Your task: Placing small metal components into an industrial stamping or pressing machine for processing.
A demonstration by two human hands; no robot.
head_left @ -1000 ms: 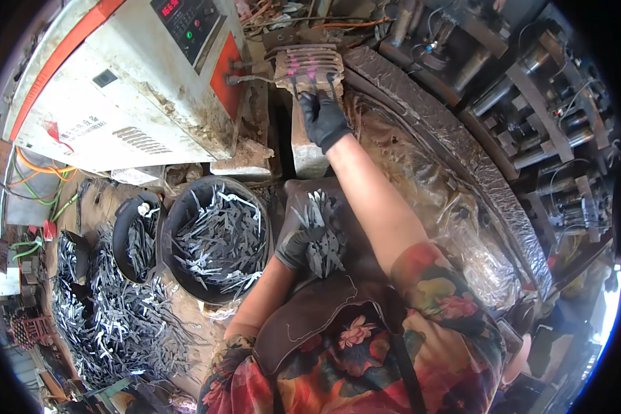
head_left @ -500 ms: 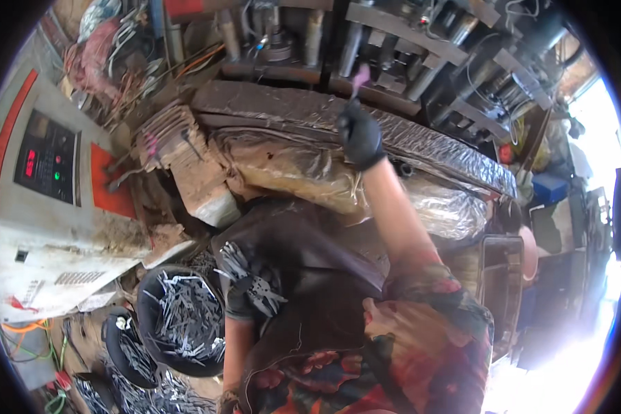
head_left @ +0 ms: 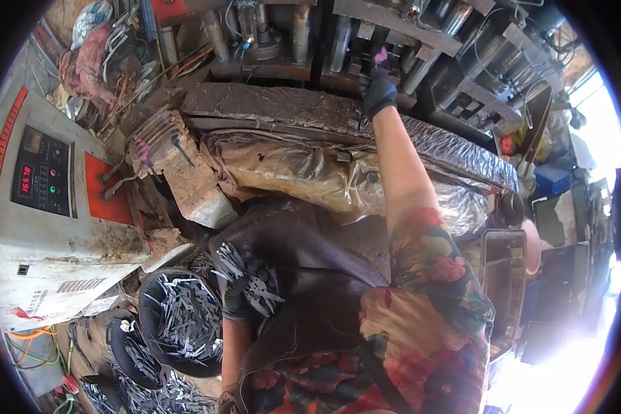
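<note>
My right hand [head_left: 377, 91], in a dark glove, is stretched forward to the press with its fingers closed. From it sticks out a thin metal piece whose pink end [head_left: 381, 55] shows beyond the fingers, among the press's steel blocks. My left hand [head_left: 236, 300], also gloved, is low over my dark apron [head_left: 310, 259]. It grips a bunch of flat grey metal pieces [head_left: 252, 279], which fan out past the fingers at both ends.
Presses [head_left: 393, 38] with thick posts line the back. Before them runs a plastic-wrapped ledge [head_left: 276, 103]. At left, a control cabinet [head_left: 69, 241] stands beside a block [head_left: 186, 172] bearing several rods, some pink-tipped. Black tubs [head_left: 145, 303] of metal pieces sit below; more lie on the floor.
My right hand has moved forward and a little right, carrying the pink-ended piece from above the ledge in among the press blocks. My left hand keeps its bunch in nearly the same place.
</note>
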